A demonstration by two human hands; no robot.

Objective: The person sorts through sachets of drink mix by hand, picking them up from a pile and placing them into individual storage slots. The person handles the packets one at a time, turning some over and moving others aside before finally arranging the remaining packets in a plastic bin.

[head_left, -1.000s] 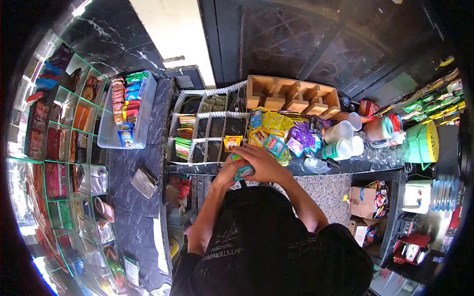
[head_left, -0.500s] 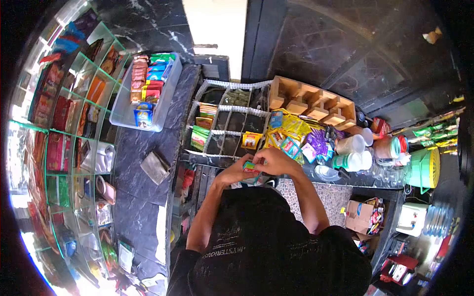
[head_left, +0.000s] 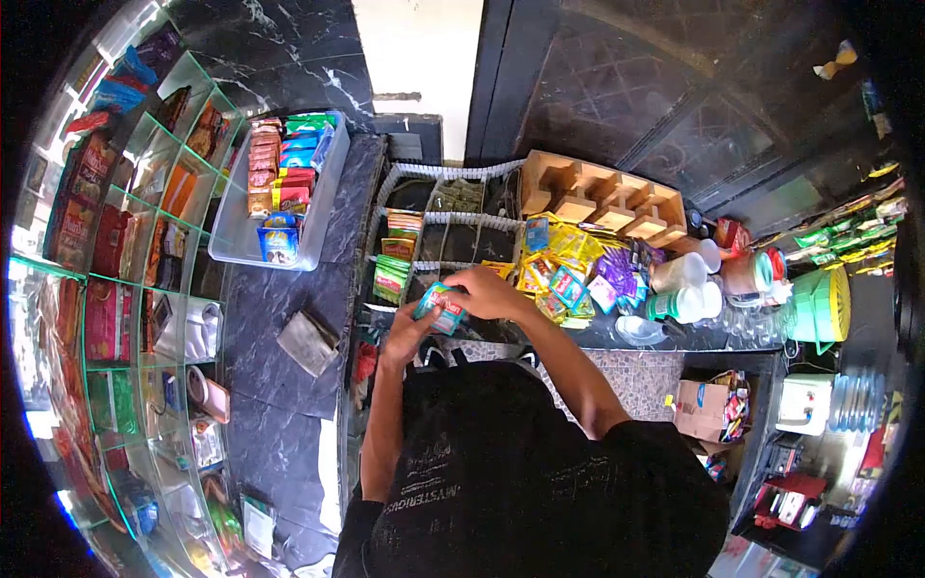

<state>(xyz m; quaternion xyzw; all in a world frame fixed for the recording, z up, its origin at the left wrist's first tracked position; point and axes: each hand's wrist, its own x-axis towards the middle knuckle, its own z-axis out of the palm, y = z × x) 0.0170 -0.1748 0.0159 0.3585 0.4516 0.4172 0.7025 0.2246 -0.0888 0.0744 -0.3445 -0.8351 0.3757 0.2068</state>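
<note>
Teal sachets with red-and-white print, seemingly a small stack (head_left: 441, 310), are between my hands in front of the divided basket. My left hand (head_left: 409, 330) is closed around their lower left side. At their upper right edge, my right hand (head_left: 488, 293) has its fingers bent in a grip; some fingertips are hidden. Just beyond is the white-rimmed basket (head_left: 451, 217), its left compartments holding upright green and orange sachets (head_left: 392, 275). A yellow sachet (head_left: 498, 274) shows partly behind my right hand. To the right lies a heap of yellow sachets (head_left: 559, 252) with purple ones (head_left: 621, 273).
A wooden compartment box (head_left: 607, 197) stands behind the heap, with plastic jars (head_left: 679, 275) to its right. On the left counter are a clear bin (head_left: 313, 246) of sachets and a folded grey item (head_left: 308, 343). Glass shelving (head_left: 135, 279) lines the far left.
Both hands have moved left and slightly up. The sachets have turned, so their teal face now shows. My right hand now covers part of the yellow sachet in the basket.
</note>
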